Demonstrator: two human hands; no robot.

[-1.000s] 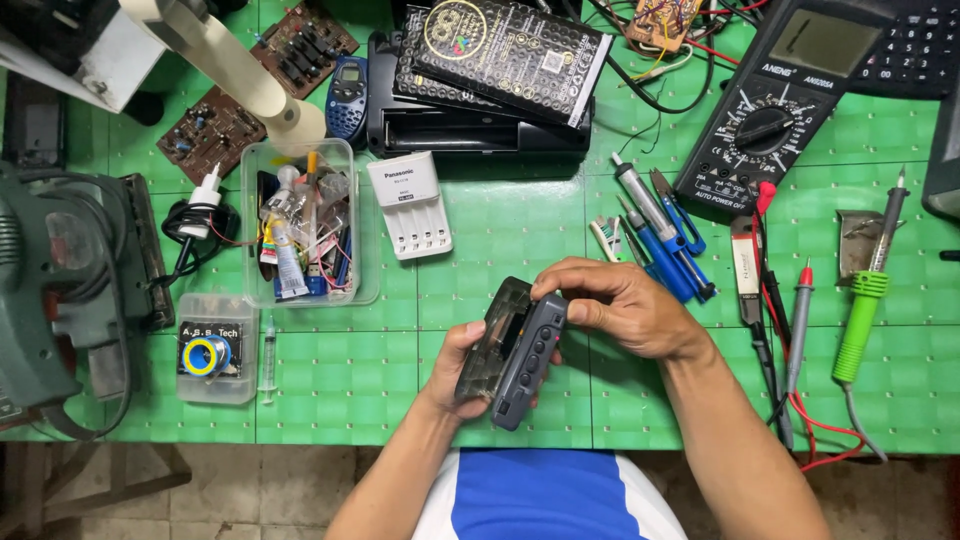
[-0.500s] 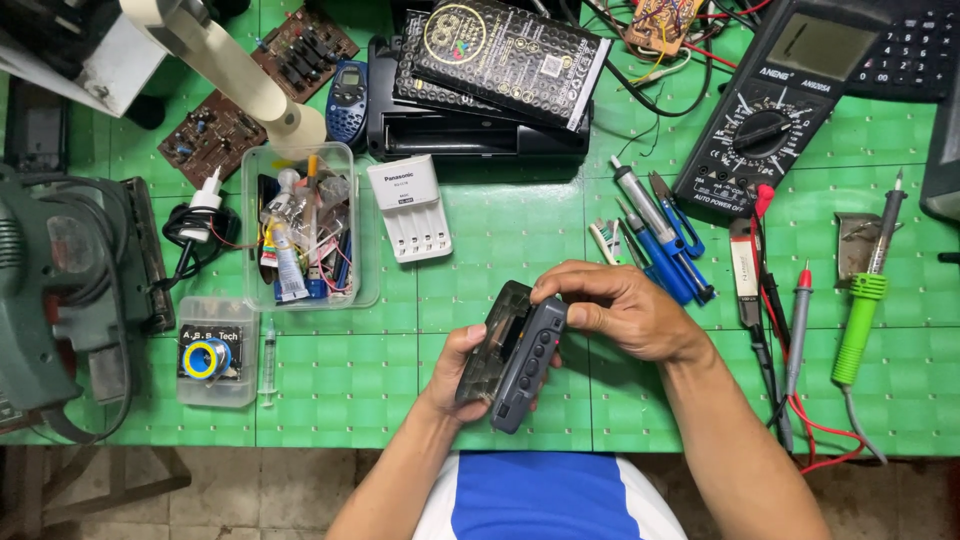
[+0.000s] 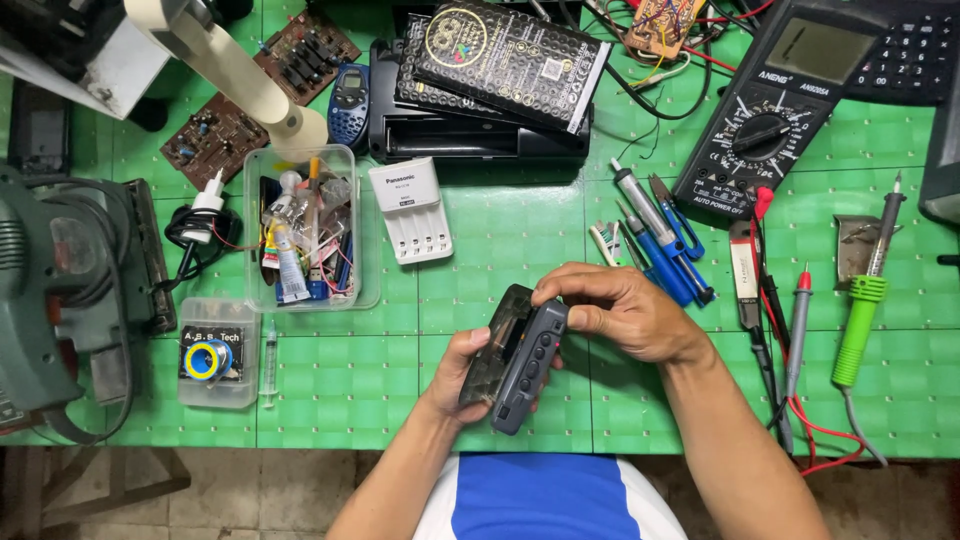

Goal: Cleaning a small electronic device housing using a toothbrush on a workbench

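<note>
Cassette player (image 3: 520,362) — dark grey, with a smoky see-through door — sits tilted above the near edge of the green bench (image 3: 500,250). Left hand (image 3: 462,375) cups it from below, fingers curled round its lower end; right hand (image 3: 620,312) pinches its top corner. White battery charger (image 3: 411,210) lies just beyond, blue screwdrivers (image 3: 665,245) to the right.

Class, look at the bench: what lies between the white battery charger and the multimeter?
In the head view, between the white battery charger and the multimeter lies bare green mat, then a cluster of blue-handled hand tools, the nearest a small white-tipped one.
</note>
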